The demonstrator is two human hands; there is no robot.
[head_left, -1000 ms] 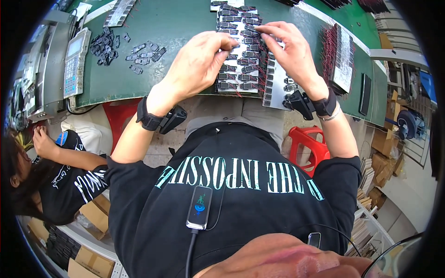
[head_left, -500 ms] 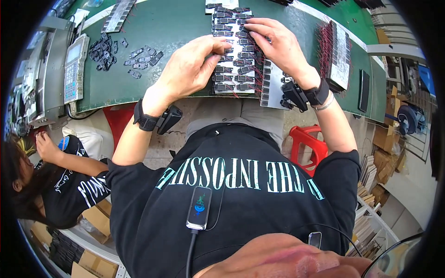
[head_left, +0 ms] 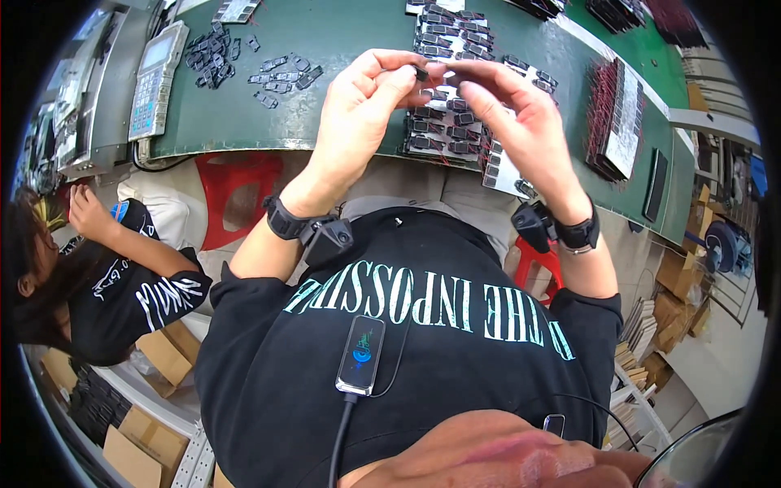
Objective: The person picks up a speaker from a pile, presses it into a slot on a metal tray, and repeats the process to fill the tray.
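Observation:
My left hand (head_left: 362, 106) pinches a small black module (head_left: 421, 73) between thumb and fingertips, held above the rows of parts. Close beside it is my right hand (head_left: 521, 118), its fingertips reaching toward the same module and its thumb apart from them. Whether a thin wire lies at those fingertips is too small to tell. Under both hands, a pale board (head_left: 443, 154) carries rows of similar black modules with thin red wires. A second strip of modules (head_left: 500, 167) lies partly beneath my right hand. The hands hide the middle of the rows.
Loose black modules (head_left: 213, 57) lie in a pile at the left, with several more (head_left: 285, 77) beside them. A keypad device (head_left: 159, 81) stands at the left edge. Wired strips (head_left: 614, 122) and a dark flat object (head_left: 656, 185) lie right. Another person (head_left: 106, 268) sits at left.
Both hands have lifted from the board and come together. A black module now shows in my left fingertips. The whole view has shifted, with the table appearing further right and higher.

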